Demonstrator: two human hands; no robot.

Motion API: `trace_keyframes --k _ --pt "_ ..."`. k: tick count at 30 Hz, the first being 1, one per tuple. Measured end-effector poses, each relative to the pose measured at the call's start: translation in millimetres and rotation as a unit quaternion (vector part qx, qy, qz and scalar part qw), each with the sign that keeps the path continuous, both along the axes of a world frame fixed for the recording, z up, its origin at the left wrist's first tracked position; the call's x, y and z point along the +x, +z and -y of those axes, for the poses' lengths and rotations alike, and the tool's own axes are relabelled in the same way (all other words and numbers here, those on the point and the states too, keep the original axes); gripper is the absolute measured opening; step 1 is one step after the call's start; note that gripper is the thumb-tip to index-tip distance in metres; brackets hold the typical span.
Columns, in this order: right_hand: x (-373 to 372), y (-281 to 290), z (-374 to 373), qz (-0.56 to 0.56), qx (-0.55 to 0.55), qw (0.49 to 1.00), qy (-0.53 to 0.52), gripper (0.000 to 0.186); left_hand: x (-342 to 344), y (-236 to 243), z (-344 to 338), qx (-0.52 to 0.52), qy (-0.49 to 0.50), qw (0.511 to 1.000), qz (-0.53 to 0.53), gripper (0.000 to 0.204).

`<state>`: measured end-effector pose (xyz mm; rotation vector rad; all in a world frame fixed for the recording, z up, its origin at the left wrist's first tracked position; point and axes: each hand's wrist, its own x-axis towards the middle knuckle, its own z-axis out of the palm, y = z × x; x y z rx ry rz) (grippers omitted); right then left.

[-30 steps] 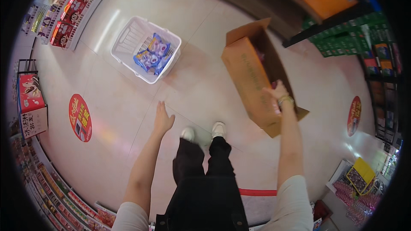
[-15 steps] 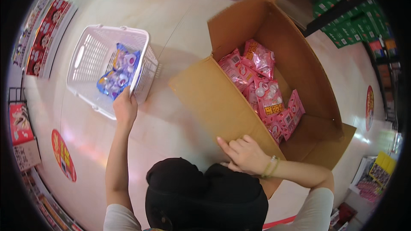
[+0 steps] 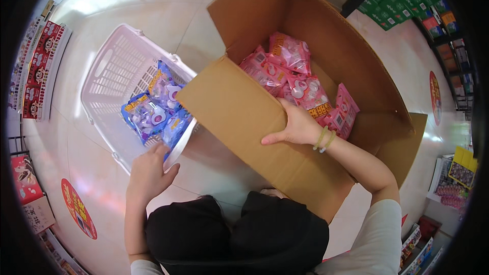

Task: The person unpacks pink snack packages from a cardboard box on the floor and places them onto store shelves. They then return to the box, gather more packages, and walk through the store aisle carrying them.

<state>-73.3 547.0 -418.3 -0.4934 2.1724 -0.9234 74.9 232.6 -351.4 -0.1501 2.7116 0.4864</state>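
Observation:
A white plastic basket [image 3: 104,89] stands tilted on the floor to the left, with several blue-purple snack bags [image 3: 145,114] inside. My left hand [image 3: 147,173] is at its near rim, thumb spread away and fingertips close to the bags; whether they touch is hard to see. To the right sits a large open cardboard box [image 3: 224,109] holding several pink snack bags [image 3: 290,53]. My right hand [image 3: 300,125] grips the box's near-side edge, its thumb on the outer cardboard and its fingers over the edge, partly hidden inside.
My black-clad knees [image 3: 239,229] are close below the box and basket. Green cartons [image 3: 395,0] are stacked at the far right. Shelves with red packages [image 3: 46,71] line the left, and a round red floor sticker [image 3: 79,209] lies near them.
The basket now sits closer to the box, its rim by the box flap. My left hand has loosened from the rim and spread its thumb. My right hand has moved up onto the box edge.

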Motion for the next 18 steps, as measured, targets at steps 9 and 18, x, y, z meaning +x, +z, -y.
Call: trace_keyframes --k 9,18 --pt "37.7 35.7 -74.6 0.083 0.12 0.974 0.173 0.1 -75.2 -9.8 -125.1 -0.054 -0.377 0.9 -0.212 0.082" --pt "-51.3 -28.0 -23.8 0.13 -0.008 0.971 0.199 0.072 -63.8 -65.5 -178.6 0.107 -0.375 0.893 -0.225 0.03"
